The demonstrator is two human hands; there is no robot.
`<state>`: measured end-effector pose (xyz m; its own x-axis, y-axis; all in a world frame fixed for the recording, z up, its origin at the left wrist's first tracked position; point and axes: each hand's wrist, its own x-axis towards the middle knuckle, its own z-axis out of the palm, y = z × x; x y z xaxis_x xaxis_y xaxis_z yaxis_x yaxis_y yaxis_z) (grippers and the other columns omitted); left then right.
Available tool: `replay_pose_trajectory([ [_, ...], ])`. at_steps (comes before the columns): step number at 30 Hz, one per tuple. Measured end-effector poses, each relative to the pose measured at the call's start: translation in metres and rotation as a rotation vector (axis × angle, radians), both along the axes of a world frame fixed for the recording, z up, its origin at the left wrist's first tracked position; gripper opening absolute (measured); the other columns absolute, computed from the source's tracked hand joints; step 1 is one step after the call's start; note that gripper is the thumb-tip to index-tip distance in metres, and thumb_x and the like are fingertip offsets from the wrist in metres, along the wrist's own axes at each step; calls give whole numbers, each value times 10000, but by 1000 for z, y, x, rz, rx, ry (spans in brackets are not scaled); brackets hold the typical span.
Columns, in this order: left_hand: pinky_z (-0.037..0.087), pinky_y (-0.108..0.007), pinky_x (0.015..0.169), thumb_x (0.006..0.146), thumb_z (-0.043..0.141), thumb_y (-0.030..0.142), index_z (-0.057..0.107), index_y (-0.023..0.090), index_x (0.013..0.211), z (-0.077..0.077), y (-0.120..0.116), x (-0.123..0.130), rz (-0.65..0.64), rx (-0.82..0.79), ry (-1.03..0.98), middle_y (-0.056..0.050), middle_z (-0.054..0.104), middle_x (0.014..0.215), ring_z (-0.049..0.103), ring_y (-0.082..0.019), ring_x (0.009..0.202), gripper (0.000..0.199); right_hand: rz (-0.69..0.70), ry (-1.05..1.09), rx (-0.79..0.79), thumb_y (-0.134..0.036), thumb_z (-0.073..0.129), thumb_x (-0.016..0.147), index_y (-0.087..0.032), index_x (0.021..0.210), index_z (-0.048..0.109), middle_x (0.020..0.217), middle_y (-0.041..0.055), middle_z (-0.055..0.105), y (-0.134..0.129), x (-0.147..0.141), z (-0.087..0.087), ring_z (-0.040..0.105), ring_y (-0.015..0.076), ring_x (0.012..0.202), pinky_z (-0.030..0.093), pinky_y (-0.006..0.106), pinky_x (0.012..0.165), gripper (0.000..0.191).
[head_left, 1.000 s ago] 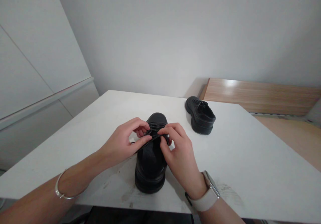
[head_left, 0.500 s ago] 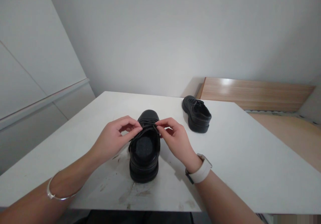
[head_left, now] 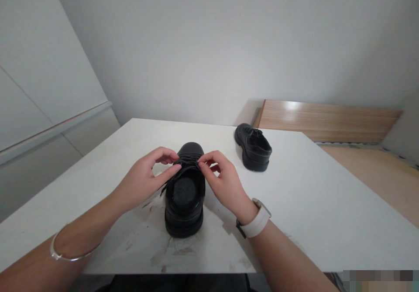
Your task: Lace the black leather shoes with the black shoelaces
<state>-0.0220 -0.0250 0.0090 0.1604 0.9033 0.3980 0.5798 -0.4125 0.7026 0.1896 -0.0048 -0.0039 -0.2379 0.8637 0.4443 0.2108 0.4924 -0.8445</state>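
Note:
A black lace-up shoe stands on the white table with its heel toward me and its toe pointing away. At the left side of its laces is my left hand, thumb and index finger apart, fingertips touching the laces; a lace end hangs down beside the shoe below them. My right hand pinches a lace at the right side of the shoe's opening. Farther back on the right, a second black shoe rests upright with its laces tied, untouched.
The white table has brown smudges near its front edge. Behind it rises a grey-white wall. A wooden board and a beige surface lie beyond the table on the right; white panels stand at the left.
The thumb and index finger of my left hand have spread apart, and a lace end now shows below them. My right hand keeps its pinch. The whole view has shifted slightly.

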Motion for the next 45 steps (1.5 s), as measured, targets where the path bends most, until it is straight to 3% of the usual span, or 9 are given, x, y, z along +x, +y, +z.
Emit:
replay_pose_trajectory([
  [8, 475, -308, 849, 942, 596, 433, 612, 196, 920, 2, -1, -1, 8, -26, -101, -33, 659, 927, 629, -180, 915, 239, -85, -38, 44, -251, 436, 958, -194, 957, 530, 915, 41, 616, -5, -9, -3, 566, 171, 866, 450, 341, 805, 109],
  [17, 565, -282, 768, 893, 677, 366, 537, 214, 1027, 5, -4, -3, -80, -77, -343, -18, 648, 859, 682, -165, 821, 247, -105, 38, 131, -116, 522, 826, -207, 1001, 531, 923, 20, 600, -2, 1, 3, 576, 164, 895, 461, 351, 865, 197],
  [20, 533, -238, 616, 896, 671, 360, 566, 216, 1008, 7, -6, 0, -5, 4, -297, 10, 610, 765, 637, -134, 672, 211, -172, 131, 144, -86, 473, 828, -209, 959, 524, 912, 21, 577, 0, 2, 3, 589, 153, 860, 496, 323, 799, 187],
  [26, 442, -241, 526, 862, 720, 369, 689, 224, 845, 10, -10, -1, 168, 278, -11, -19, 671, 799, 586, -124, 632, 149, -373, -34, 401, -1, 400, 798, -206, 908, 593, 911, 47, 564, -9, 12, 19, 570, 158, 865, 490, 296, 732, 302],
  [31, 522, -274, 507, 919, 595, 560, 752, 237, 837, 13, -15, -12, -173, 31, -232, -51, 712, 657, 653, -165, 561, 368, 145, -73, 161, -93, 451, 859, -192, 966, 671, 830, 16, 683, -20, 28, 40, 599, 121, 678, 481, 245, 588, 264],
  [33, 562, -300, 579, 946, 526, 593, 755, 235, 792, 15, -15, -13, -199, 14, -241, -63, 723, 652, 680, -182, 595, 452, 245, -107, 144, -181, 461, 931, -190, 1071, 684, 813, 12, 717, -24, 32, 43, 611, 118, 650, 493, 257, 610, 263],
  [39, 559, -274, 683, 908, 644, 445, 740, 218, 903, 11, -5, -2, 104, 75, -71, -38, 750, 834, 688, -174, 734, 247, 9, -127, 275, -324, 445, 999, -197, 1033, 717, 750, 18, 704, -20, 31, 39, 599, 125, 625, 452, 274, 607, 301],
  [42, 552, -274, 702, 915, 624, 435, 747, 217, 1028, 6, 0, 2, 66, 59, 6, -67, 740, 1002, 686, -195, 868, 274, -121, -269, 194, -260, 526, 968, -183, 914, 730, 725, 17, 687, -3, 23, 37, 567, 117, 614, 415, 262, 590, 224],
  [45, 543, -283, 711, 930, 592, 426, 767, 219, 1008, 3, 4, 3, 0, 67, 25, -77, 731, 982, 675, -202, 891, 282, -33, -438, 166, -155, 624, 892, -175, 842, 730, 820, 40, 711, 14, 12, 35, 602, 135, 720, 448, 267, 665, 119],
])
